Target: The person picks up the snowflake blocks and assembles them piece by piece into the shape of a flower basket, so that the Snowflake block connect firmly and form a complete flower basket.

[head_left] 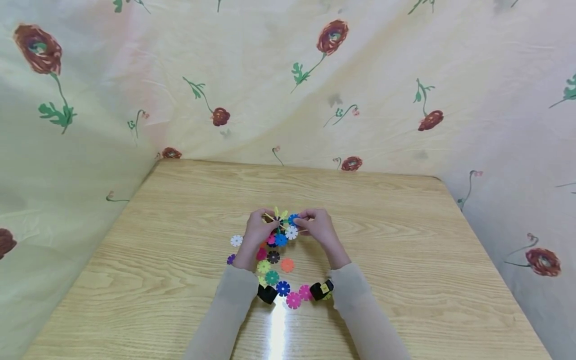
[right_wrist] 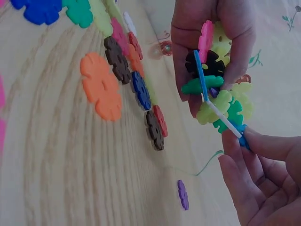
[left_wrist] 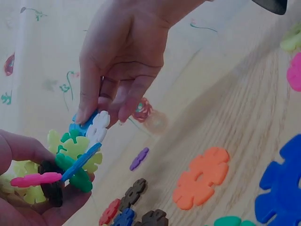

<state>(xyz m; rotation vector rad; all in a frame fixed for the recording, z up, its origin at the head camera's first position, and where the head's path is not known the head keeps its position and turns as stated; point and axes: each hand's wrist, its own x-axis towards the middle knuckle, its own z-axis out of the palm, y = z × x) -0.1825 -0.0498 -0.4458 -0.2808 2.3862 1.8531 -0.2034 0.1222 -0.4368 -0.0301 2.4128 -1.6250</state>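
Above the table, my left hand (head_left: pixel 257 231) grips a cluster of interlocked plastic snowflake discs. A black disc (right_wrist: pixel 212 67), a pink disc (left_wrist: pixel 35 179), a dark green disc (right_wrist: pixel 202 85) and several yellow-green ones show in it. My right hand (head_left: pixel 320 227) pinches a blue snowflake disc (left_wrist: pixel 78 124) between thumb and fingers at the cluster's edge. Touching that blue disc is a white disc (left_wrist: pixel 98 126); a second blue disc (left_wrist: pixel 82 161) stands edge-on nearer the left hand. How deeply the slots fit together cannot be seen.
Loose discs lie on the wooden table (head_left: pixel 405 250) below the hands, including an orange disc (head_left: pixel 287 265), a teal disc (head_left: pixel 272 278) and a pink disc (head_left: pixel 293 300). A white disc (head_left: pixel 236 241) lies left of the left wrist. Flowered cloth (head_left: pixel 270 100) hangs behind the table.
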